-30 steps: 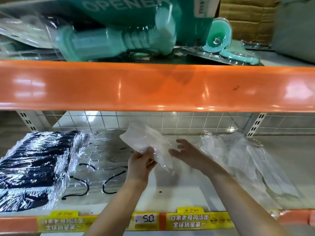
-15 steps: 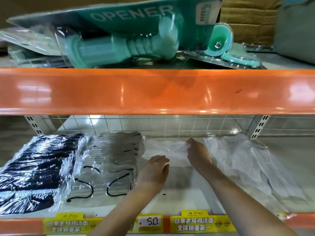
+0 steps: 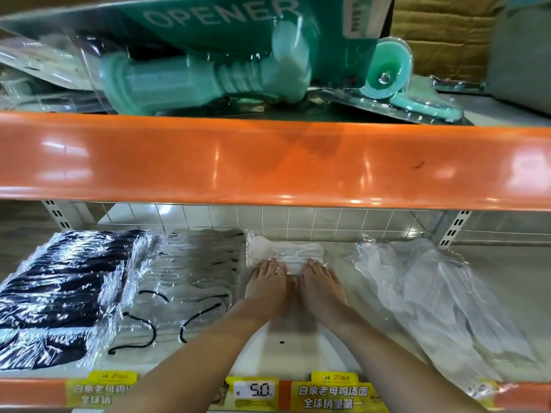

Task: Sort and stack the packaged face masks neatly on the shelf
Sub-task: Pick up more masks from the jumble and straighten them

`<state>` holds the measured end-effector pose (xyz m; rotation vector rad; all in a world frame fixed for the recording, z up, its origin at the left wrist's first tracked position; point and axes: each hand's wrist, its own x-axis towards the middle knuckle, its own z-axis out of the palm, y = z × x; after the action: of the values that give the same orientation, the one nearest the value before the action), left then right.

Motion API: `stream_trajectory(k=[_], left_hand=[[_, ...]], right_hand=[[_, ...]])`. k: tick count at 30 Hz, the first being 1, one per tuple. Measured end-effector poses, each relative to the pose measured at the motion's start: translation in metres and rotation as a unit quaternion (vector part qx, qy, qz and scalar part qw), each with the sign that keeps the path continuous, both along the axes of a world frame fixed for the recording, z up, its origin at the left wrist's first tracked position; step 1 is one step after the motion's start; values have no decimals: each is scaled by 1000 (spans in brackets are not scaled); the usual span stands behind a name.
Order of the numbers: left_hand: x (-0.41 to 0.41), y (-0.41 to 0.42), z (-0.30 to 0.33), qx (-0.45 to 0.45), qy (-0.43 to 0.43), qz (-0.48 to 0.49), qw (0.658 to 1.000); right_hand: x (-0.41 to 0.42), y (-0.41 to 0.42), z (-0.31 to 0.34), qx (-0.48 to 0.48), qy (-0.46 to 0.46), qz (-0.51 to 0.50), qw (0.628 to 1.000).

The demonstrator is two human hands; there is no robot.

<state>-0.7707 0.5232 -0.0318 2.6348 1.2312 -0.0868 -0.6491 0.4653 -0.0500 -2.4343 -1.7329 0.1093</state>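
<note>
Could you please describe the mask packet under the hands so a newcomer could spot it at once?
On the lower shelf, look at the back centre, against the wire grid. The flat clear-wrapped white mask packet lies alone there, unlike the grey stack with black ear loops beside it and the loose white heap.

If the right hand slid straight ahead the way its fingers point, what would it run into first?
The right hand already rests on the white mask in clear plastic wrap. Sliding on toward the back, it would push that pack, then probably meet the white wire grid back panel; depth is unclear.
</note>
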Motion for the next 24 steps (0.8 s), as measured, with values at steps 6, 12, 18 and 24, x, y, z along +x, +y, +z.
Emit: stream_trajectory(k=[6, 12, 18, 24], left_hand=[[12, 11, -3, 1, -21, -39, 999], [11, 16, -10, 22, -44, -24, 998], [20, 9, -14, 41, -46, 24, 998], [50, -20, -2, 57, -119, -12, 991]], right_hand=[[12, 5, 2, -13, -14, -22, 1000], [11, 2, 1, -6, 13, -16, 1000], [19, -6, 12, 6, 46, 25, 999], [39, -42, 32, 129, 27, -3, 991]])
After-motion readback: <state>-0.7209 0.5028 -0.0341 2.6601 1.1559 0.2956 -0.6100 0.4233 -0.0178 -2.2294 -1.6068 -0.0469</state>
